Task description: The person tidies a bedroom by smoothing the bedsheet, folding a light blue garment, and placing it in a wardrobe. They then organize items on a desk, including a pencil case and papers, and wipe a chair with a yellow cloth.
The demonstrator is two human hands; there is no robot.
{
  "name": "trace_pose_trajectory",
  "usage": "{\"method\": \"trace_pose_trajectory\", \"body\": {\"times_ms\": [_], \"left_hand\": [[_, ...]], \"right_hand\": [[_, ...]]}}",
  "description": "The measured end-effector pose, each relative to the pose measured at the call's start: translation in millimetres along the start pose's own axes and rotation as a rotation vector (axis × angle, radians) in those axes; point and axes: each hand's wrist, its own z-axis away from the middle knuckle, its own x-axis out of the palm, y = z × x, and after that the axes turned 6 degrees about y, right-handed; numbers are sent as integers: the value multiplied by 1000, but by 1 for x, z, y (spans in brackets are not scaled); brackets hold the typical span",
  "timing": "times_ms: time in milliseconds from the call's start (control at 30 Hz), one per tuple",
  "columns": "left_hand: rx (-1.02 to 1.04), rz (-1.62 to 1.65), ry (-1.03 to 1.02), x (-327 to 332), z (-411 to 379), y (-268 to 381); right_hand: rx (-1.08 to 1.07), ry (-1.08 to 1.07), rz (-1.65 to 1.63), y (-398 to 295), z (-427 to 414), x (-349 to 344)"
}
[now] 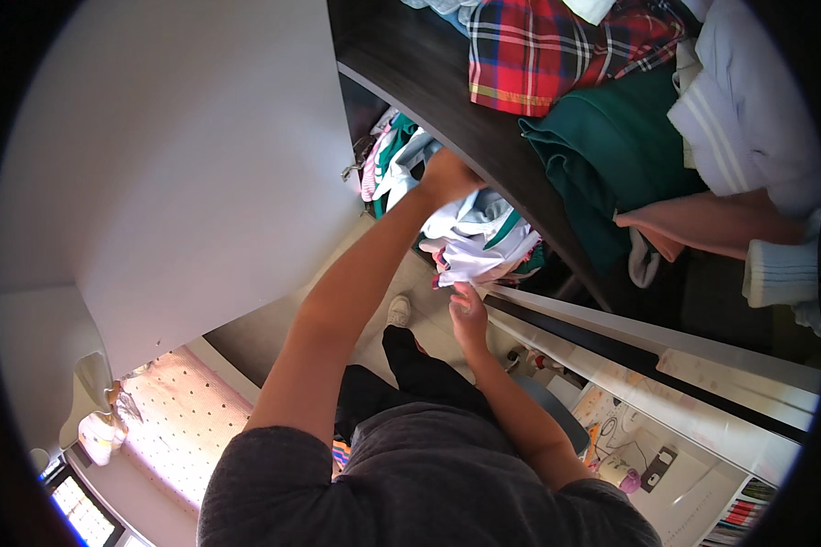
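Note:
A dark wardrobe shelf [410, 82] runs diagonally across the upper part of the view, and a pile of clothes [479, 239] lies in the compartment below it. My left hand [449, 176] reaches into this pile just under the shelf's edge; its fingers are hidden. By the front of the pile is my right hand [468, 308], fingers partly curled, near the edge of a white garment [482, 258]; whether it touches the cloth is unclear. On the shelf lie a red plaid garment [520, 58], a dark green garment [616, 143], a pink garment [711, 219] and a pale garment [752, 116].
A large white door [178, 150] stands at the left, and a glossy sliding panel [657, 366] with a black strip is at the right. Behind are a dotted pink bed cover [178, 410], a grey chair [551, 410] and a desk with a power strip [659, 469].

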Motion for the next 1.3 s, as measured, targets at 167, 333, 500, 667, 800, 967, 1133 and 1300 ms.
{"method": "trace_pose_trajectory", "body": {"times_ms": [167,333,500,667,800,967,1133,1300], "left_hand": [[219,-360,61,43,-30,-129],[-57,-162,-123,53,-43,-75],[-1,-257,-82,43,-44,-47],[-5,-313,-105,34,-47,-45],[7,-386,-128,26,-50,-53],[-211,-387,-231,18,-55,-46],[-374,-409,-238,3,-25,-35],[-343,-4,13,-28,74,-39]], "right_hand": [[55,-194,-72,-2,-4,-3],[230,-154,-146,6,8,-17],[318,-226,-224,6,18,-4],[317,-349,-178,-2,28,14],[309,-361,-176,-13,37,25],[273,-344,-174,-16,46,23],[258,-319,-83,-10,51,5],[291,-347,-40,4,57,-5]]}}
